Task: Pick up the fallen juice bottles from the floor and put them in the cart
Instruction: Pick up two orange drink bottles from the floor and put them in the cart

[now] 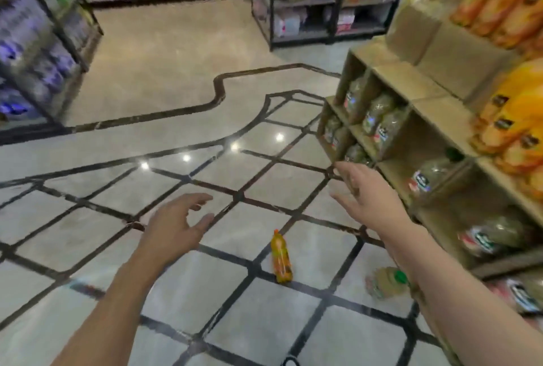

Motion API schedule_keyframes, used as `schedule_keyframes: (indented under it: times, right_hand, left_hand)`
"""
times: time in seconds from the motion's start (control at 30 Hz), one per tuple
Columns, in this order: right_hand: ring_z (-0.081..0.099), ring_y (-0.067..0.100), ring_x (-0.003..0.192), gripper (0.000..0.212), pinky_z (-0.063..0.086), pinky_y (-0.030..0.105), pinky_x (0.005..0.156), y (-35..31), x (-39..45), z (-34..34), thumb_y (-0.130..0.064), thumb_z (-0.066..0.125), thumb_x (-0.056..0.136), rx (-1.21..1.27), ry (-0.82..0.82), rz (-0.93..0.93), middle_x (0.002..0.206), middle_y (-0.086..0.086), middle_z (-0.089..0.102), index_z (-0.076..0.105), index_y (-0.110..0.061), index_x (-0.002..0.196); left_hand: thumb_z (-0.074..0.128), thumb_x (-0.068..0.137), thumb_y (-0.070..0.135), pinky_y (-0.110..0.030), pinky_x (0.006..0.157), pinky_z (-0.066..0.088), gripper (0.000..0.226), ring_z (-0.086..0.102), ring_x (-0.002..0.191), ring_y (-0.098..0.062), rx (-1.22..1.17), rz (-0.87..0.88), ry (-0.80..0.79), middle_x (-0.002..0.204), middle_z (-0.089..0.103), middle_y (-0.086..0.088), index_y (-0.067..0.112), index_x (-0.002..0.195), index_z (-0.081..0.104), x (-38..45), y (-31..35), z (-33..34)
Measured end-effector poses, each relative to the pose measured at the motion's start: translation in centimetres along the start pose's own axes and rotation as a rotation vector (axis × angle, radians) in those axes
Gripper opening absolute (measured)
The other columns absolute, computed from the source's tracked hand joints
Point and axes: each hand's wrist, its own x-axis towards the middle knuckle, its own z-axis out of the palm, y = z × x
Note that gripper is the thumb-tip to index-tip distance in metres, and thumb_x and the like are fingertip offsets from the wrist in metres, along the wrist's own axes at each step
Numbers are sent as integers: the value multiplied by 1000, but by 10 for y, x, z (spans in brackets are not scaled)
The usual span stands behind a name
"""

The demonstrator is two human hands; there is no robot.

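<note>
Below and between spread, empty left fingers (202,220) and right fingers (342,173): orange juice bottle (281,258), lengthwise, cap away, nearer left.

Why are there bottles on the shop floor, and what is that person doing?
Someone is about to tidy up. An orange juice bottle lies on the tiled floor, and a greenish bottle lies near the cardboard shelf. The left hand and right hand are both open, empty, and stretched out above the bottles. No cart shows.
</note>
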Motion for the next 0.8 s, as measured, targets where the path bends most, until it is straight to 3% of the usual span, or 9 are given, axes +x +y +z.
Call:
schedule_keyframes:
  times: [0.17,0.33,0.5,0.6,0.8]
  right_hand:
    - [52,24,129,63,47,41,102,86,-14,11,-53,61,91,-22,53,237,141,1,57,49,-24,146]
    - [50,22,131,60,49,44,100,170,-38,66,-53,61,92,-26,132,505,142,-3,55,47,-29,146]
    - [50,23,131,65,47,41,99,266,-86,178,-50,66,90,-27,146,698,144,1,53,45,-26,147]
    - [48,24,132,69,43,41,103,326,-115,255,-46,68,90,-55,170,733,147,3,50,42,-24,149]
    - [42,25,139,72,38,41,111,448,-176,398,-54,60,92,-95,298,830,152,6,45,40,-21,152]
  left_hand:
    - [74,88,33,-37,96,55,40,64,107,-9,-33,164,-155,124,69,8,29,127,67,96,50,92]
    - [74,88,37,-45,94,58,38,65,104,-13,-78,256,-297,119,69,7,29,126,68,164,44,210]
    - [64,86,50,-47,99,55,51,64,116,-18,-95,281,-328,128,67,5,32,134,60,182,-16,360]
    - [54,86,56,-47,100,51,64,59,126,-28,-19,311,-285,137,64,-5,24,141,55,180,-61,459]
    - [45,86,65,-59,89,51,74,59,118,-47,269,197,-224,130,65,-22,19,145,49,186,-185,648]
